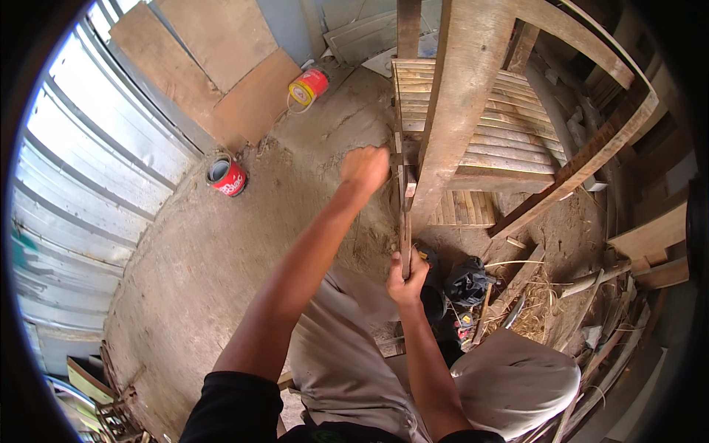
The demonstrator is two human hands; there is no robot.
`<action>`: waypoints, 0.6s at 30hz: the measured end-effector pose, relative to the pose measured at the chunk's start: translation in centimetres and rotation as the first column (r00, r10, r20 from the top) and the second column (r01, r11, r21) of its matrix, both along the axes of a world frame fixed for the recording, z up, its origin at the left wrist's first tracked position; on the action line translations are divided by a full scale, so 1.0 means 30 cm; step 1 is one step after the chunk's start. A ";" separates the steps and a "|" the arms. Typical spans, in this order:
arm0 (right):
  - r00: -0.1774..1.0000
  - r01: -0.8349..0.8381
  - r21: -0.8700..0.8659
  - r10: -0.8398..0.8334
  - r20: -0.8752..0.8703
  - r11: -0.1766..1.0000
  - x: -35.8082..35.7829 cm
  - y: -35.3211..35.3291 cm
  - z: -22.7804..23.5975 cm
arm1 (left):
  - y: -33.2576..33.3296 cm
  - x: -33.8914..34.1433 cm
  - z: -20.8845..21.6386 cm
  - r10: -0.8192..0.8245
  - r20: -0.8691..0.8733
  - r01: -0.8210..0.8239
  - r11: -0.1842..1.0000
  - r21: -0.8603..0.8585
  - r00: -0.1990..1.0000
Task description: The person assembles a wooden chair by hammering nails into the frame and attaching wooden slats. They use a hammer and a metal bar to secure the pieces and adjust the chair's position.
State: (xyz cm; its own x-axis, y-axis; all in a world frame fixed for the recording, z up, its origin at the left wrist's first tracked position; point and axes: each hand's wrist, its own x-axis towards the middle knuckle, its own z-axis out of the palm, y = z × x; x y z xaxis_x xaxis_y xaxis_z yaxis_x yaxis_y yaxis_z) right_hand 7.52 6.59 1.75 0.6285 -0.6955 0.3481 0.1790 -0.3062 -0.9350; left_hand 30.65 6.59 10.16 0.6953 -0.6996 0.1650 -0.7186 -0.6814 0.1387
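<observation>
A red cylindrical can with an open top [233, 179] stands on the bare brown earthen floor [199, 273] left of centre; its inside looks grey, and whether anything is in it I cannot tell. Toward the upper middle, a red-and-yellow bucket with a pale handle [315, 80] lies tipped on its side, its contents hidden. Right of and below the centre sits a bunched black plastic bag [469, 280], with loose straw-coloured shavings [543, 295] to its right; what the bag holds is not visible.

The thin brown wooden strip [405, 236] runs up and down at the centre, along the left side of a tall brown wooden frame with rows of slats [469, 88]. The right hand [408, 277] is wrapped around the strip's lower part. The left hand [365, 170] is curled into a fist just left of the strip's upper part — what it grips, if anything, I cannot tell.

The frame's broad post blocks part of the slats in the upper right. Brown flat boards [199, 44] lean in the upper left beside a pale corrugated metal wall [96, 177], and scattered rough timber pieces [517, 284] crowd the lower right — near the person's light grey trousers [347, 354].
</observation>
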 end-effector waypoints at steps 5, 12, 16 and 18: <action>0.996 -0.041 -0.023 0.038 -0.082 0.999 -0.235 0.099 -0.099 | 0.005 -0.002 -0.001 0.011 -0.045 -0.011 1.000 -0.010 0.999; 0.997 0.008 0.024 -0.010 0.080 1.000 -0.271 0.140 -0.093 | -0.010 0.007 -0.020 0.018 -0.023 -0.019 0.998 -0.059 1.000; 0.998 0.039 0.167 -0.028 -0.064 0.985 0.067 0.002 -0.056 | 0.001 -0.001 -0.021 0.001 -0.005 -0.001 0.999 -0.052 1.000; 1.000 -0.004 0.046 0.003 0.020 0.999 0.085 -0.020 -0.048 | 0.004 0.002 -0.012 -0.007 -0.029 0.006 0.999 -0.033 1.000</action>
